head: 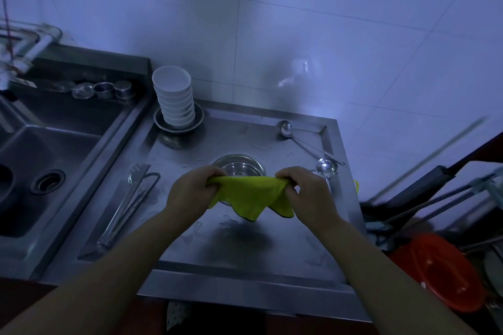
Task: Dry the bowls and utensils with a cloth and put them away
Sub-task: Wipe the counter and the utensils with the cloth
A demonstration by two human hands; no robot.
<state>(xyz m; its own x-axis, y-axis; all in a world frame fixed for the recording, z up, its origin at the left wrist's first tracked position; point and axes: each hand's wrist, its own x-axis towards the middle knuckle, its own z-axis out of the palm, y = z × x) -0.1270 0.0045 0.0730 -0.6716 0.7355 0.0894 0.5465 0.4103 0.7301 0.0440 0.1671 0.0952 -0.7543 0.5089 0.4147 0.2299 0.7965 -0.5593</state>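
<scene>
A yellow-green cloth point(249, 194) is stretched between my hands above the steel draining tray point(245, 242). My left hand point(192, 193) grips its left end and my right hand point(307, 193) grips its right end. Just behind the cloth a steel bowl point(239, 167) sits on the tray, partly hidden. A stack of white bowls point(174, 98) stands on a metal plate at the tray's back left. Two ladles lie at the right: one point(285, 128) at the back, one point(326, 167) beside my right hand. Metal tongs point(128, 204) lie along the left side.
A steel sink point(51, 144) with a drain lies to the left, small metal cups point(103, 90) on its back ledge. A red basin point(441, 272) and dark racks crowd the right side. A tiled wall point(299, 35) rises behind.
</scene>
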